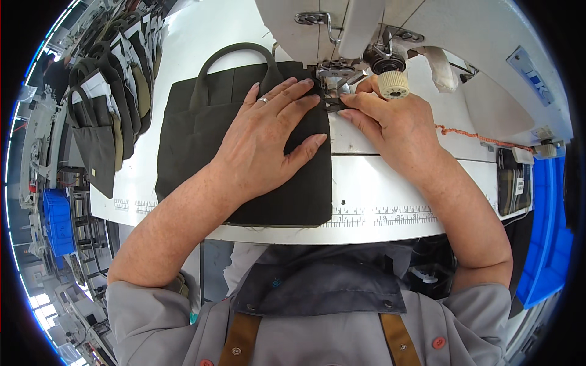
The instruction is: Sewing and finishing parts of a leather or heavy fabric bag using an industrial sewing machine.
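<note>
A dark olive-grey fabric bag piece (195,146) with a looped handle (235,47) lies flat on the white sewing table (390,183). My left hand (259,143) rests open on it, fingers spread toward its right edge. That edge lies at the presser foot (321,76) of the sewing machine (360,27). Just right of the edge, my right hand (400,125) is closed, thumb and forefinger pinching the end of a narrow dark strip (333,105) beside the foot. The needle point is too small to make out.
Several similar bag pieces (94,137) hang over the table's left side. A ruler strip (397,216) runs along the near edge. At the right are an orange cord (473,132), a folded striped cloth (510,183) and a blue bin (546,244). The machine head overhangs the work.
</note>
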Demonstrator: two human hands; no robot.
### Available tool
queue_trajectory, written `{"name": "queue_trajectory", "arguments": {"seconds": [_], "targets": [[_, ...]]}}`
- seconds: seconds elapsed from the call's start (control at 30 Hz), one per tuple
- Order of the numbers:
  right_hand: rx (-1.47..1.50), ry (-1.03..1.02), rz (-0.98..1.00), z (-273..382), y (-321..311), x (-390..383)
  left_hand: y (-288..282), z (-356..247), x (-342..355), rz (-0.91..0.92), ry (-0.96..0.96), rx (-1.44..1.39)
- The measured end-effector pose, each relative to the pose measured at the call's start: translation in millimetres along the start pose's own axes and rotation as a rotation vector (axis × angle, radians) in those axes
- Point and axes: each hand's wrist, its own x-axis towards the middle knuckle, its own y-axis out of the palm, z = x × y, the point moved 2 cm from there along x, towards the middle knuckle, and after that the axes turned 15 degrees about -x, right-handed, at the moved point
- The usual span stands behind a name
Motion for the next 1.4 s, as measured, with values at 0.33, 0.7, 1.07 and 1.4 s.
{"name": "queue_trajectory", "arguments": {"seconds": [0.33, 0.7, 1.07, 1.4], "targets": [[0.082, 0.106, 0.055, -9, -8, -2, 0, 6, 8, -0.026, 0.029, 0.027], [0.286, 0.199, 0.045, -24, -8, -2, 0, 9, 12, -0.040, 0.043, 0.034], [0.667, 0.363, -0.188, -37, -11, 4, -1, 17, 16, -0.028, 0.080, 0.006], [0.793, 0.467, -0.189, -35, 2, 10, -1, 20, 13, -0.023, 0.074, 0.037]]}}
